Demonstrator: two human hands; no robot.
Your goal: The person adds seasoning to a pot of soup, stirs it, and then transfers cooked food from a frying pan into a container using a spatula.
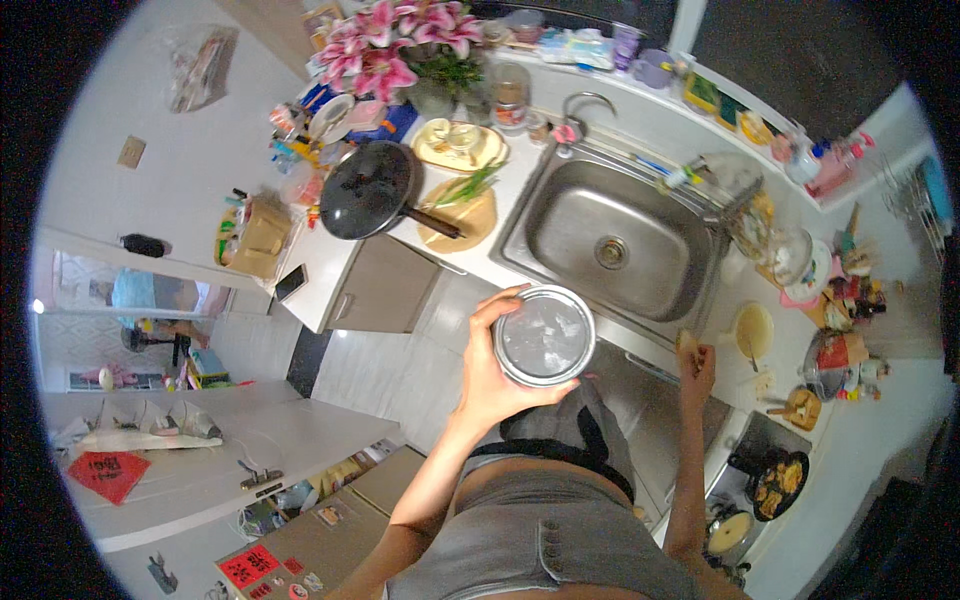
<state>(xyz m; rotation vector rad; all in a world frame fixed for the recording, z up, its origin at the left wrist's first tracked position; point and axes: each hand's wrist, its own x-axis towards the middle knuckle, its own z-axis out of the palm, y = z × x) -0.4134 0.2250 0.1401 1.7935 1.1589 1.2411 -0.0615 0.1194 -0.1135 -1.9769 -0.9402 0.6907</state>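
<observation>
My left hand (487,367) grips a round container with a clear lid and a metallic-looking rim (545,335), its top facing up, in front of the counter's edge. Whitish patches show on the lid; the contents cannot be made out. At the front right corner of the stainless steel sink (611,244), my right hand (696,367) has its fingers curled on a small pale yellowish thing (686,343), too blurred to name. Just right of that hand stands a bowl of pale yellow mixture with a utensil in it (753,330).
Left of the sink, a black frying pan (369,191) reaches with its handle over a round board (480,221) bearing green onions (469,184). A phone (291,283) lies near the counter's left end. On the stove at right is a pan of browned food (781,484).
</observation>
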